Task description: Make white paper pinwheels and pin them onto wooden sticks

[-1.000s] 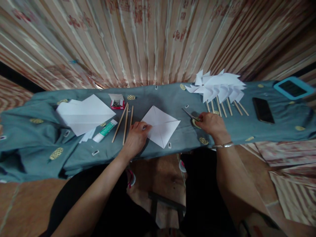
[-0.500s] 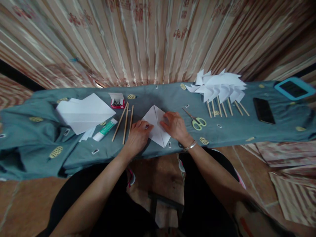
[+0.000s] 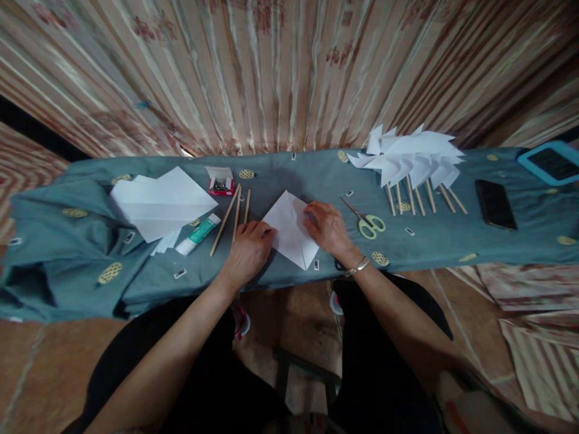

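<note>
A square white sheet of paper [image 3: 289, 232] lies cornerwise on the cloth, a crease or flap edge running down its right half. My left hand [image 3: 249, 246] rests at its left corner with curled fingers; a small dark thing shows at the fingertips, too small to name. At the right corner, my right hand [image 3: 329, 230] has its thumb and fingers closed on the paper's edge. Green-handled scissors [image 3: 371, 226] lie to the right of that hand. Several wooden sticks [image 3: 225, 222] lie just beyond my left hand, with a glue tube [image 3: 199, 234] farther left.
White paper sheets [image 3: 165, 202] are stacked at the left, near a small red box [image 3: 221, 182] of metal bits. Several paper pinwheels [image 3: 414, 155] on sticks overlap at the back right. Past them are a black phone [image 3: 495, 205] and a blue-framed tablet [image 3: 549, 163]. A curtain [image 3: 271, 78] hangs behind.
My left hand has drawn back a little to the left, off the middle of the paper to its corner. The whole view has shifted slightly.
</note>
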Demonstrator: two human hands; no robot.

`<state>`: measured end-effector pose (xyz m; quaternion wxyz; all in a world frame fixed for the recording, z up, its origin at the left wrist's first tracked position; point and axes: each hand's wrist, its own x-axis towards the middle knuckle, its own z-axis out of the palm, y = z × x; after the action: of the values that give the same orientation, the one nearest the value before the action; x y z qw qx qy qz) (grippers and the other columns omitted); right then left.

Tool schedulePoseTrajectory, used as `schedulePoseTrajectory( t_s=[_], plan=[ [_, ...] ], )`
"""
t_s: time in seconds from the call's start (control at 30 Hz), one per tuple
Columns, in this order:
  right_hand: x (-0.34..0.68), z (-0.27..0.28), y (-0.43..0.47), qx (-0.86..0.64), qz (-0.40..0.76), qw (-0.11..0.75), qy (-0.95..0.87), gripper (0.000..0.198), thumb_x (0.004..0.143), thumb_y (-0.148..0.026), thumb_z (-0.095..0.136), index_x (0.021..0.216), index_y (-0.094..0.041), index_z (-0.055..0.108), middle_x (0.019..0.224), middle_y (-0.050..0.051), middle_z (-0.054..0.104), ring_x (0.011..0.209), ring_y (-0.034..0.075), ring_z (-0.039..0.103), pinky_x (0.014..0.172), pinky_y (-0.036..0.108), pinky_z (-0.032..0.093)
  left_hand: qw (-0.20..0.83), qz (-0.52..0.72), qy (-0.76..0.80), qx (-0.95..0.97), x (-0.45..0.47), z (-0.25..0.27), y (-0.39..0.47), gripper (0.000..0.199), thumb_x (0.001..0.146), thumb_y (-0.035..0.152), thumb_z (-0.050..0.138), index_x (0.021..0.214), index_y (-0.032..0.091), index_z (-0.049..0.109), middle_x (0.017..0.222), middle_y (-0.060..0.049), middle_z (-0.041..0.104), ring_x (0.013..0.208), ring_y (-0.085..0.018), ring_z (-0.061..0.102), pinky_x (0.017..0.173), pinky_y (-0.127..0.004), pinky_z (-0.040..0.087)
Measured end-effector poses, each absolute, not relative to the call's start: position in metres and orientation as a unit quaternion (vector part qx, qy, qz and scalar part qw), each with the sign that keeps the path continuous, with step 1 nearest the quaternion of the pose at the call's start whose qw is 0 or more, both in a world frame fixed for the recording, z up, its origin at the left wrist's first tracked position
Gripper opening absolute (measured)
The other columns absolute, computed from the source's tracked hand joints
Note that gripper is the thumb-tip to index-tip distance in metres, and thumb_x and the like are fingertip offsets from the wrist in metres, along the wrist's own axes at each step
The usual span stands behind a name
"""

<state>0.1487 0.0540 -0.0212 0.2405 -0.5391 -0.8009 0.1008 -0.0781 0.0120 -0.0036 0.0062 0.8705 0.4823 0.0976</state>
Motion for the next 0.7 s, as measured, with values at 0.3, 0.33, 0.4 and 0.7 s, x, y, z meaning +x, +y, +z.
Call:
schedulePoseTrajectory(
  t_s=[0.3, 0.33, 0.4, 0.7],
  plan=[
    [0.155, -0.023, 0.059, -0.516, 0.115, 0.237, -0.815, 0.029, 0.088, -0.016, 0.049, 0.112, -0.014, 0.066, 0.123, 0.014, 0.067, 0.112, 0.03, 0.058, 0.098, 0.046, 0.045, -0.031, 0.086, 0.492, 0.866, -0.086, 0.002, 0.009, 0.02, 0.092, 0.016, 0.052, 0.101, 0.016, 0.07, 0.1, -0.01, 0.07, 0.094, -0.029, 0.06, 0.082, -0.044, 0.042],
    [0.155, -0.023, 0.059, -0.517, 0.117, 0.235, -0.815, 0.03, 0.088, -0.016, 0.049, 0.112, -0.014, 0.066, 0.123, 0.014, 0.067, 0.113, 0.03, 0.058, 0.099, 0.046, 0.044, -0.032, 0.086, 0.495, 0.864, -0.087, 0.002, 0.009, 0.02, 0.092, 0.016, 0.052, 0.1, 0.016, 0.071, 0.099, -0.01, 0.071, 0.093, -0.029, 0.061, 0.081, -0.044, 0.043],
    [0.155, -0.023, 0.06, -0.518, 0.119, 0.231, -0.815, 0.031, 0.087, -0.015, 0.049, 0.112, -0.015, 0.066, 0.124, 0.014, 0.067, 0.113, 0.03, 0.058, 0.099, 0.048, 0.044, -0.032, 0.086, 0.501, 0.861, -0.089, 0.003, 0.009, 0.019, 0.092, 0.017, 0.053, 0.097, 0.016, 0.071, 0.096, -0.01, 0.071, 0.092, -0.029, 0.061, 0.081, -0.044, 0.043],
    [0.167, -0.024, 0.064, -0.483, 0.137, 0.238, -0.832, 0.041, 0.083, -0.006, 0.043, 0.115, -0.016, 0.066, 0.126, 0.013, 0.067, 0.116, 0.028, 0.061, 0.104, 0.047, 0.045, -0.027, 0.078, 0.51, 0.856, -0.094, 0.007, 0.009, 0.022, 0.093, 0.018, 0.051, 0.092, 0.017, 0.072, 0.091, -0.01, 0.07, 0.09, -0.029, 0.061, 0.08, -0.044, 0.043]
  ],
)
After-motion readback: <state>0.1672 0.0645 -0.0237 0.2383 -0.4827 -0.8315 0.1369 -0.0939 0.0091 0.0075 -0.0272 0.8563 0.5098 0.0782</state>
